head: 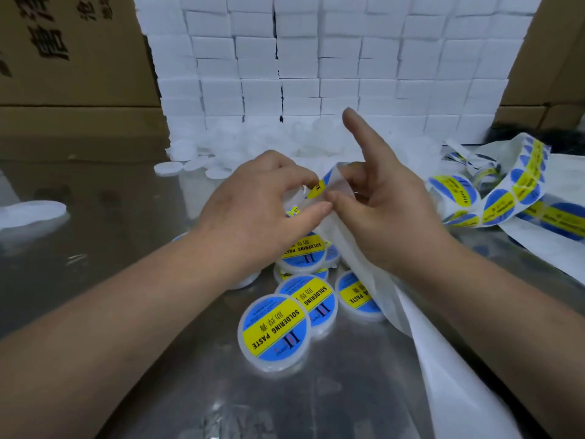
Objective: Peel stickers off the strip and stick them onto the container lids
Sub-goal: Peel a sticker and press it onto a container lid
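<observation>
Pinching the sticker (317,189), the left hand (253,201) peels it from the strip (338,180) gripped in the right hand (392,213) beside it; a slow, low pull should avoid creasing.

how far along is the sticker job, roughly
Done: several labelled lids lie piled near the person. In hand: the left hand pinches a sticker partly off the strip, which the right hand holds. Left: many bare white lids sit at the back and plenty of unpeeled stickers lie on the right, so much remains.
</observation>
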{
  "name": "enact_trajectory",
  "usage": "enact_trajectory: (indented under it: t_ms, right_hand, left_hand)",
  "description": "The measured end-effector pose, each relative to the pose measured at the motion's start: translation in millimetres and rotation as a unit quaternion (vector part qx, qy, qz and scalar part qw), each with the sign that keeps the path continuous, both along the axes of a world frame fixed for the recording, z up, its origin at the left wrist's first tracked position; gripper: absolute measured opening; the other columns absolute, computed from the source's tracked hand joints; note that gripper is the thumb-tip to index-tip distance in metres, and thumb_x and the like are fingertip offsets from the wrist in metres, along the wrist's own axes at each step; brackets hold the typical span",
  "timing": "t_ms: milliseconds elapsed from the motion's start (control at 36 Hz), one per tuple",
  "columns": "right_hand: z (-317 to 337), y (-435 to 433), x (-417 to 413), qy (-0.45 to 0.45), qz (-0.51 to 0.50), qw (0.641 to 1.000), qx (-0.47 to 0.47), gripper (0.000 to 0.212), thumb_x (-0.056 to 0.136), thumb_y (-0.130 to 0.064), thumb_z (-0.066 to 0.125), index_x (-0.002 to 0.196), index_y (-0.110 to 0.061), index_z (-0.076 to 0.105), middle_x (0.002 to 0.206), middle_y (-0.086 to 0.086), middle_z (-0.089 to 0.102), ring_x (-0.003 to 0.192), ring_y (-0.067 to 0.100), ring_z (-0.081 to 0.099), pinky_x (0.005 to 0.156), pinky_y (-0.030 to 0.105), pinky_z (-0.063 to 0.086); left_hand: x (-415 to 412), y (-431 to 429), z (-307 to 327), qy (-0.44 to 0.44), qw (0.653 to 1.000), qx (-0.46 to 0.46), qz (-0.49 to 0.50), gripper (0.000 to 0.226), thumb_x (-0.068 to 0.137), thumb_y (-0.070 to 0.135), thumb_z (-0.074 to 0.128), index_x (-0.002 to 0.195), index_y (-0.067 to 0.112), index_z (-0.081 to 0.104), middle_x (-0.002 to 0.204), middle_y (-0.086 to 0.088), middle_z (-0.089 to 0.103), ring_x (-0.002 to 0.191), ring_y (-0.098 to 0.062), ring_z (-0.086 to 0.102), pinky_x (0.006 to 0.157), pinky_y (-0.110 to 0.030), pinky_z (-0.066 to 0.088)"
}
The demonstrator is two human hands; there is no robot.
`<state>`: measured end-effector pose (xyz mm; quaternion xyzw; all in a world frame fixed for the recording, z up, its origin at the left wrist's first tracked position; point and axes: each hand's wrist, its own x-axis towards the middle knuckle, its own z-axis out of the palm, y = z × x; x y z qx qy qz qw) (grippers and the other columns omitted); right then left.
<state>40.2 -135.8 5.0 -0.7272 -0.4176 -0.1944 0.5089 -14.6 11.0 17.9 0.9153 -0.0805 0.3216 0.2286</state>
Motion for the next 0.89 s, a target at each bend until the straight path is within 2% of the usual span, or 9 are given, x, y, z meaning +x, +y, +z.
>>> enact_trajectory:
  t_ms: [139, 250, 333, 417, 500, 639, 694, 806, 889]
  right_hand:
    - [0, -2, -1, -0.027, -0.023, 0.999, -0.021, 0.071, 0.083, -0.012, 0.05, 0.133, -0.051, 0.017, 0.059, -0.015, 0.044, 0.057, 0.003, 0.044, 0.059, 0.009, 0.036]
    - [3, -2, -5, 0.0, -0.008, 1.0, -0.024, 0.071, 0.081, -0.014, 0.048, 0.129, -0.06, 0.023, 0.071, -0.004, 0.057, 0.063, 0.008, 0.051, 0.067, 0.021, 0.045]
    - [2, -1, -4, 0.006, -0.029, 0.999, -0.017, 0.07, 0.079, -0.009, 0.049, 0.122, -0.057, 0.023, 0.078, -0.016, 0.059, 0.061, 0.006, 0.051, 0.064, 0.015, 0.042]
    - [1, -2, -1, 0.02, -0.063, 0.998, 0.0, 0.072, 0.077, -0.003, 0.05, 0.131, -0.046, 0.031, 0.098, -0.025, 0.052, 0.056, 0.005, 0.048, 0.058, 0.011, 0.038]
    - [3, -4, -3, 0.015, -0.097, 0.995, 0.007, 0.072, 0.075, -0.008, 0.049, 0.136, -0.042, 0.031, 0.109, -0.021, 0.048, 0.056, 0.006, 0.046, 0.057, 0.01, 0.035]
    - [5, -5, -5, -0.011, -0.133, 0.991, 0.002, 0.073, 0.077, -0.006, 0.048, 0.137, -0.041, 0.03, 0.12, -0.022, 0.042, 0.061, 0.0, 0.047, 0.067, 0.018, 0.038]
    - [7, -6, -5, -0.022, -0.125, 0.992, 0.007, 0.074, 0.076, -0.005, 0.045, 0.137, -0.044, 0.031, 0.125, -0.025, 0.042, 0.068, -0.006, 0.045, 0.068, 0.015, 0.036]
    - [9, -6, -9, -0.03, -0.115, 0.993, -0.009, 0.067, 0.071, -0.01, 0.038, 0.114, -0.061, 0.038, 0.092, -0.031, 0.061, 0.049, 0.002, 0.046, 0.051, 0.008, 0.032]
    - [8, -3, -12, -0.029, -0.084, 0.996, -0.023, 0.053, 0.072, -0.004, 0.039, 0.104, -0.041, 0.059, 0.074, -0.027, 0.06, 0.05, -0.008, 0.05, 0.049, 0.003, 0.033]
  left_hand:
    - [-1, 3, 1, -0.02, 1.0, 0.006, 0.008, 0.032, 0.078, 0.051, 0.051, 0.098, 0.032, 0.067, 0.098, 0.016, 0.05, 0.094, -0.002, 0.045, 0.075, -0.022, 0.031]
    - [-1, 8, 2, -0.042, 0.999, -0.017, 0.024, 0.021, 0.084, 0.044, 0.051, 0.095, 0.032, 0.065, 0.098, 0.012, 0.052, 0.091, -0.003, 0.046, 0.076, -0.021, 0.032]
    - [1, 13, 4, -0.066, 0.99, -0.108, 0.059, 0.008, 0.087, 0.041, 0.052, 0.08, 0.041, 0.056, 0.091, 0.012, 0.056, 0.084, -0.004, 0.046, 0.073, -0.021, 0.032]
    - [5, 24, 9, -0.082, 0.964, -0.236, 0.094, 0.019, 0.09, 0.039, 0.05, 0.072, 0.034, 0.055, 0.067, 0.016, 0.055, 0.064, -0.002, 0.048, 0.061, -0.022, 0.037]
    - [8, 34, 11, -0.075, 0.944, -0.299, 0.115, 0.026, 0.092, 0.038, 0.047, 0.069, 0.03, 0.055, 0.068, 0.01, 0.056, 0.066, -0.011, 0.054, 0.056, -0.023, 0.04]
    - [4, 26, 3, -0.032, 0.96, -0.257, 0.104, 0.026, 0.091, 0.041, 0.047, 0.068, 0.032, 0.054, 0.067, 0.013, 0.054, 0.064, -0.001, 0.049, 0.056, -0.015, 0.036]
    - [2, 20, 0, -0.027, 0.97, -0.224, 0.089, 0.023, 0.091, 0.04, 0.047, 0.072, 0.032, 0.056, 0.07, 0.013, 0.055, 0.069, -0.005, 0.05, 0.06, -0.022, 0.037]
    - [0, 17, -1, -0.035, 0.976, -0.205, 0.069, 0.017, 0.092, 0.039, 0.046, 0.082, 0.031, 0.058, 0.075, 0.011, 0.054, 0.078, -0.012, 0.048, 0.068, -0.026, 0.033]
    - [0, 18, -2, -0.041, 0.975, -0.206, 0.073, 0.018, 0.092, 0.039, 0.045, 0.083, 0.031, 0.058, 0.073, 0.011, 0.054, 0.076, -0.012, 0.048, 0.067, -0.026, 0.032]
